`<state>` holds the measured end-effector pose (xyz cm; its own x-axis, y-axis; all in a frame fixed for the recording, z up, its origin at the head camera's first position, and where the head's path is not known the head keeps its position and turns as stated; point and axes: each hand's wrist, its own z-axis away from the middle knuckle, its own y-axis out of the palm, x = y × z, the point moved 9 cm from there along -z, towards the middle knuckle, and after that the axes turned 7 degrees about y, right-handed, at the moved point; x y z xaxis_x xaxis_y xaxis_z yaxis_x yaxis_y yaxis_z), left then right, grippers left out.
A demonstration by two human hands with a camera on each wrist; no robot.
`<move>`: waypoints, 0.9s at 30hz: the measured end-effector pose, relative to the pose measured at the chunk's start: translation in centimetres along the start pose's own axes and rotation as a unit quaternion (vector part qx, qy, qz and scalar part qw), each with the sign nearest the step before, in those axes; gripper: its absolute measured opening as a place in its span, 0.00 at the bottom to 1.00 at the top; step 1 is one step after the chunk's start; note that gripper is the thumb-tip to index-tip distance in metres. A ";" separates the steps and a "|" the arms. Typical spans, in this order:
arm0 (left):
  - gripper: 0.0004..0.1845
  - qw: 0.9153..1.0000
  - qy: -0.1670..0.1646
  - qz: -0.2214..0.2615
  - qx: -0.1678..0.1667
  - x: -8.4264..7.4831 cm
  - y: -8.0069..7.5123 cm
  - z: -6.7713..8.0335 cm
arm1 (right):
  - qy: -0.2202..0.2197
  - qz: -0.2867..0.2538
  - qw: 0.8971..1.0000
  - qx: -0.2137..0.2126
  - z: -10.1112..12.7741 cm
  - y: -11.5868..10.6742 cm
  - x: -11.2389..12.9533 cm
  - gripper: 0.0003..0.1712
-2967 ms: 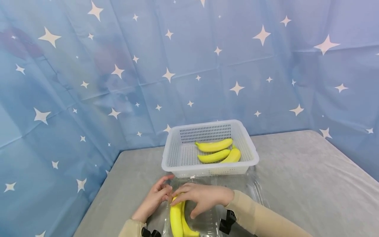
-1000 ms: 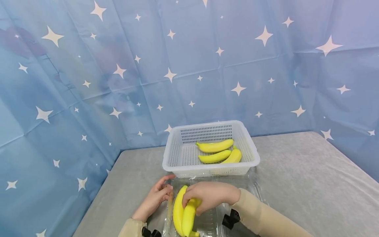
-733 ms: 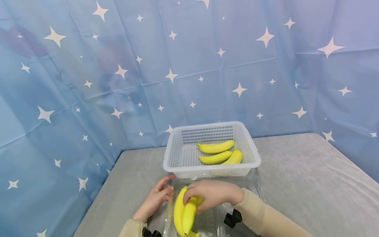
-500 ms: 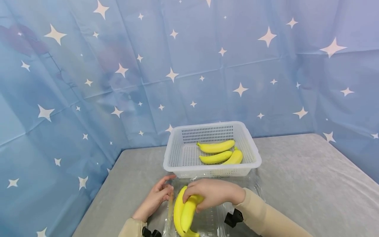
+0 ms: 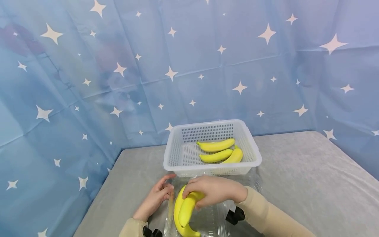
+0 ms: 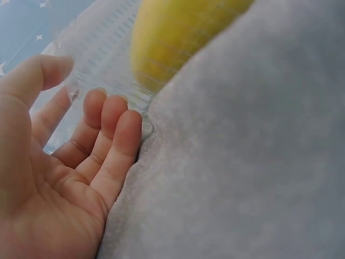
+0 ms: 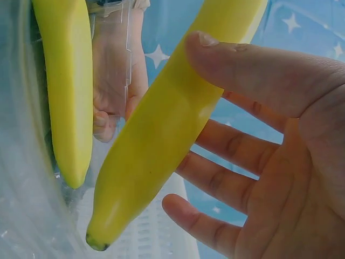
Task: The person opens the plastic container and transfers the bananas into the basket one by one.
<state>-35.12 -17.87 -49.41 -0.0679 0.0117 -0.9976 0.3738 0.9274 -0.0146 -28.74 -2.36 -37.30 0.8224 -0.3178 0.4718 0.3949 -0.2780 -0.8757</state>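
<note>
My right hand [image 5: 208,192] grips a yellow banana [image 5: 186,208] by its upper end and holds it tilted just above a clear plastic container [image 5: 216,221]. In the right wrist view the thumb and fingers of that hand [image 7: 269,162] curl round this banana [image 7: 161,140]. A second banana [image 5: 177,223] lies in the container, also seen at the left as the second banana [image 7: 64,91]. My left hand [image 5: 155,199] rests with relaxed fingers against the container's left edge [image 6: 108,81]; its fingers [image 6: 116,135] hold nothing.
A white perforated basket [image 5: 177,154] stands just behind the container with three bananas [image 5: 217,151] in its right half. The grey table [image 5: 302,177] runs wide to the right. Blue star-patterned cloth [image 5: 88,82] closes in the back and left.
Three seconds ago both bananas lay in the container under my right hand. The right hand has since picked one up and raised it slightly; the left hand has stayed put.
</note>
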 end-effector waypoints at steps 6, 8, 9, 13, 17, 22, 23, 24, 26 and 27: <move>0.26 1.000 0.003 0.005 -0.005 0.0 -0.1 -0.2 | 0.003 -0.005 1.000 -0.005 0.1 -0.5 0.0 0.24; 0.26 1.000 -0.001 0.004 -0.008 0.1 -0.2 -0.1 | 0.002 -0.013 1.000 -0.004 0.2 -0.6 0.0 0.23; 0.27 1.000 -0.003 0.004 -0.009 0.2 -0.2 -0.1 | 0.002 -0.016 1.000 -0.003 0.3 -0.7 0.0 0.23; 0.27 1.000 -0.010 0.004 -0.014 0.4 -0.2 0.2 | 0.001 -0.028 1.000 -0.006 0.4 -0.8 -0.1 0.23; 0.28 1.000 -0.009 0.002 -0.010 0.5 -0.2 0.3 | 0.006 -0.037 0.999 -0.009 0.5 -0.9 -0.3 0.23; 0.28 1.000 0.006 0.001 -0.010 0.1 -0.3 0.1 | 0.013 -0.037 0.999 -0.017 0.6 -1.4 -0.5 0.22; 0.27 1.000 0.007 0.001 -0.009 0.1 -0.3 0.0 | 0.013 -0.038 0.999 -0.019 0.7 -1.6 -0.5 0.22; 0.27 1.000 0.006 0.001 -0.010 0.1 -0.3 0.0 | 0.014 -0.039 0.999 -0.021 0.8 -1.7 -0.5 0.22; 0.27 1.000 0.001 0.001 -0.011 0.2 -0.2 0.0 | 0.015 -0.040 0.999 -0.024 0.9 -1.9 -0.5 0.22; 0.27 1.000 -0.001 0.000 -0.012 0.2 -0.2 0.0 | 0.016 -0.040 0.999 -0.025 1.0 -2.0 -0.5 0.22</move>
<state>-35.25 -18.06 -49.61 -0.0650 0.0111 -0.9978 0.3508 0.9364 -0.0124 -29.49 -0.72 -35.86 0.7753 -0.3217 0.5435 0.4367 -0.3487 -0.8293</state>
